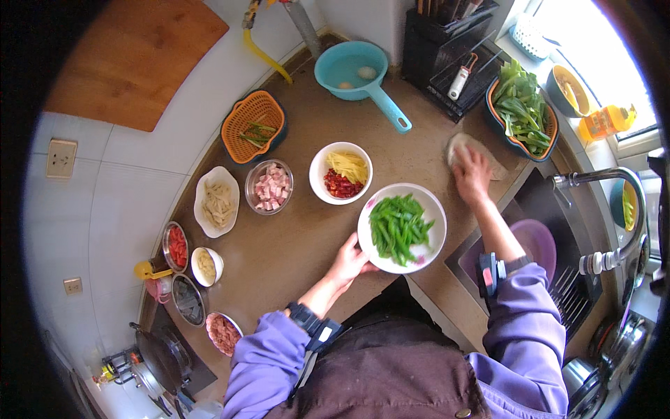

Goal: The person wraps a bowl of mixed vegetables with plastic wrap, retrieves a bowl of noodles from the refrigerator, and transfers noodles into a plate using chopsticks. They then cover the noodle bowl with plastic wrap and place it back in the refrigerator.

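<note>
My left hand (349,262) grips the lower left rim of a white plate (437,230) that bears sliced green peppers (400,228). On the counter by the sink, my right hand (472,170) rests on a beige cloth (487,152), its fingers spread over it. Just beyond the plate stands a white bowl (315,183) with yellow shreds (348,165) and chopped red chillies (343,186). To its left is a clear bowl of diced meat (272,187).
A blue strainer ladle or dipper (350,68) with eggs, an orange basket (246,115) and a basket of leafy greens (523,110) stand farther back. Several small food dishes line the left side. The sink holds a purple basin (539,241) below the faucet (602,178).
</note>
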The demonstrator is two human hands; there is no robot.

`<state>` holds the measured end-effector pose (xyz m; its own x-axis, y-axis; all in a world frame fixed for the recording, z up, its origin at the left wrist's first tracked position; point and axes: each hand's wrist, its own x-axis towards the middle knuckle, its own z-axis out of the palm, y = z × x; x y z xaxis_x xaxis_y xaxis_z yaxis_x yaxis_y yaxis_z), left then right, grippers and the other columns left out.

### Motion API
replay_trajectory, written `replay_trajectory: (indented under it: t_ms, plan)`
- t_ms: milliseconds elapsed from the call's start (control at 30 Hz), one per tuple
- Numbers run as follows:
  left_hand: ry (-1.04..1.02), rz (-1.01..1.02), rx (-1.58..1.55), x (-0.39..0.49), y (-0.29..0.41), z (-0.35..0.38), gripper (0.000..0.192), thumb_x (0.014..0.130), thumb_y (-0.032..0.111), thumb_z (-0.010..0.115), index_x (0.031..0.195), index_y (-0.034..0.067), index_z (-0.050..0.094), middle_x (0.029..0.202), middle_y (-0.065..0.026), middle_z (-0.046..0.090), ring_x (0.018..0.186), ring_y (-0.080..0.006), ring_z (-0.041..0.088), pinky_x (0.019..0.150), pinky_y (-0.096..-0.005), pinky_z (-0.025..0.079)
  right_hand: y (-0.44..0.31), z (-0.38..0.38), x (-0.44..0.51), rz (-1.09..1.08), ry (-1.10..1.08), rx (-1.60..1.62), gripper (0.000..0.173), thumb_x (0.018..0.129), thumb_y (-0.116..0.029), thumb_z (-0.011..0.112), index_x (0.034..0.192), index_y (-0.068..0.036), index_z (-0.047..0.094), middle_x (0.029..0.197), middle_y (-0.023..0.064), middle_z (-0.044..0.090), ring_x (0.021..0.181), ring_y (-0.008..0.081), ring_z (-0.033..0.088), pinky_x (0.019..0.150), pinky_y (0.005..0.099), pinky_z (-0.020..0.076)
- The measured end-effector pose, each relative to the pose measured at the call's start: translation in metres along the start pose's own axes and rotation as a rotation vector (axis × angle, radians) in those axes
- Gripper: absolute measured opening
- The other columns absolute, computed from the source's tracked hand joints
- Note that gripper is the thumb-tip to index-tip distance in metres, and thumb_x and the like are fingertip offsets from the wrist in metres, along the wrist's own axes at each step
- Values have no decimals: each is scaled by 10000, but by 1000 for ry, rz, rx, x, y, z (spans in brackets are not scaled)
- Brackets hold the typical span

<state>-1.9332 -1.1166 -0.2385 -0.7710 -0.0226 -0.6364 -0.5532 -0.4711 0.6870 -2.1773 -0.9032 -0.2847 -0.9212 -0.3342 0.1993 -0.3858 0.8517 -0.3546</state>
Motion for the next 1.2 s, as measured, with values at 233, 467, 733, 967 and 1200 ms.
replay_trajectory:
  t_ms: [233, 467, 733, 967, 1200]
  plan:
    - [163, 16, -71, -105, -15, -61, 396, 859, 135, 518, 1211, 85, 343, 1112, -109, 523, 941, -217, 573, 738, -348, 521, -68, -34, -136, -270, -190, 122, 438, 659, -88, 597, 1086, -171, 554, 1191, 95, 452, 1105, 310, 396, 900, 442, 316]
    - [420, 184, -256, -161, -61, -123, 422, 853, 59, 486, 1238, 117, 322, 1088, -96, 521, 859, -195, 589, 646, -299, 538, -56, -53, -180, -374, -173, 176, 391, 606, 54, 510, 938, -124, 616, 986, 163, 521, 927, 355, 464, 825, 443, 387]
    - [554, 271, -381, -173, -76, -152, 428, 859, 22, 429, 1259, 130, 323, 1113, -89, 506, 870, -190, 575, 694, -294, 522, -45, 11, -55, 105, 41, -39, 380, 727, -140, 548, 1097, -222, 529, 1115, 125, 478, 991, 354, 449, 813, 438, 397]
    - [641, 294, -554, -158, -66, -154, 468, 853, 15, 436, 1280, 156, 307, 1166, -77, 475, 949, -199, 543, 749, -317, 503, -130, -4, -121, -624, -371, 156, 424, 666, -52, 543, 1065, -194, 570, 1120, 83, 482, 1039, 325, 430, 871, 459, 362]
    - [635, 247, -590, -150, -64, -158, 403, 867, 109, 480, 1242, 159, 342, 1099, -107, 517, 924, -226, 562, 743, -333, 511, -67, -1, -4, -212, -83, 59, 398, 736, -95, 541, 1125, -179, 519, 1145, 128, 473, 1022, 350, 422, 825, 447, 366]
